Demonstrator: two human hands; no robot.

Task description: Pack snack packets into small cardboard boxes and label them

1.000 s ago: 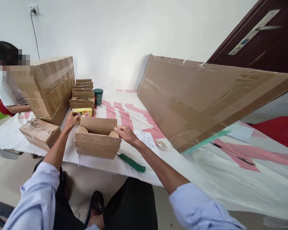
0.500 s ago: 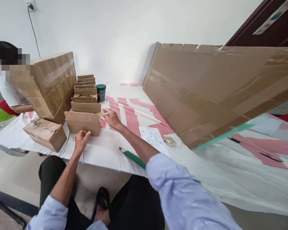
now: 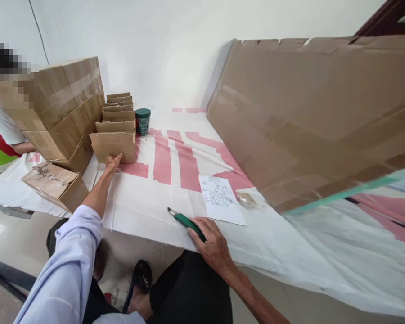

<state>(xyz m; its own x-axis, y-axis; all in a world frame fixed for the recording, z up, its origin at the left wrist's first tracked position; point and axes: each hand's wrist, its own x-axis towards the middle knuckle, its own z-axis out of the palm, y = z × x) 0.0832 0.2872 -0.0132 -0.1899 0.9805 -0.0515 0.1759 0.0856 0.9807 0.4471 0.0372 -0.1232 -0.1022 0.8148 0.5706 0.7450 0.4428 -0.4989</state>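
Note:
My left hand point(image 3: 112, 163) is pressed against the front face of the nearest open cardboard box point(image 3: 114, 145), its fingers partly spread and not wrapped round it. That box stands upright at the front of a row of similar cardboard boxes point(image 3: 118, 116) with raised flaps. At the table's front edge, my right hand point(image 3: 212, 243) has its thumb and fingers round the rear of a green utility knife point(image 3: 189, 224). The knife lies on the cloth with its short blade pointing left and away from me. A white sheet of paper point(image 3: 234, 215) carrying small clear pieces lies beside the right hand.
Stacked taped cartons point(image 3: 59, 112) and a closed carton point(image 3: 56, 184) stand left. A green-lidded tub point(image 3: 143, 121) is beside the row. A large cardboard panel point(image 3: 310, 112) leans on the right, near a small plastic bag point(image 3: 247, 200). A person point(image 3: 6, 121) sits far left.
My right hand has left the box row and come back to the utility knife. My left hand has moved forward, with the front box now closer to the row. The view has shifted.

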